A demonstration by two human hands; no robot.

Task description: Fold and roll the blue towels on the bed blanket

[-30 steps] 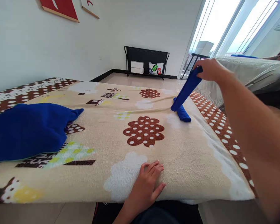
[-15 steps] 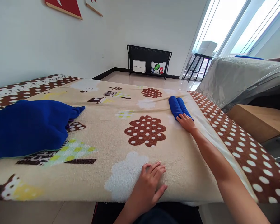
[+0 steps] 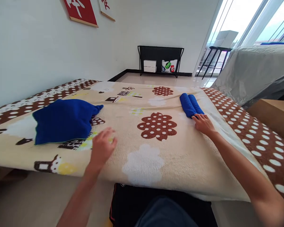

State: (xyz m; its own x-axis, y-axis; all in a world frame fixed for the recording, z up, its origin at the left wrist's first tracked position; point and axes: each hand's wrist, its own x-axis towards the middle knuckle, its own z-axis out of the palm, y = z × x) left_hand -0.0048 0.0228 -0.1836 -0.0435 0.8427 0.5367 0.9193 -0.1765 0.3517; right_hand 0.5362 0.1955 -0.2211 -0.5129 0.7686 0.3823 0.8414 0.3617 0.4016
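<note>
Two blue rolled cloths (image 3: 188, 105) lie side by side on the right of the cream patterned blanket (image 3: 123, 123). My right hand (image 3: 203, 123) is at their near end, fingertips touching or just beside it, fingers loosely bent and not wrapped round the rolls. A blue cloth (image 3: 63, 121) lies spread and slightly rumpled on the left, one corner bunched towards the middle. My left hand (image 3: 103, 145) hovers over the blanket just right of this cloth, blurred by motion, with fingers apart and nothing in them.
A brown polka-dot border (image 3: 241, 126) runs along the blanket's right side. Beyond it stand a cardboard box (image 3: 269, 113) and a plastic-covered piece of furniture (image 3: 255, 69). A black rack (image 3: 159, 55) is against the far wall, and a black stool (image 3: 217, 58) is by the window.
My left hand has moved left and forward, from the near middle of the blanket towards the spread blue cloth. My right hand has shifted slightly back on the rolls. The view has turned left.
</note>
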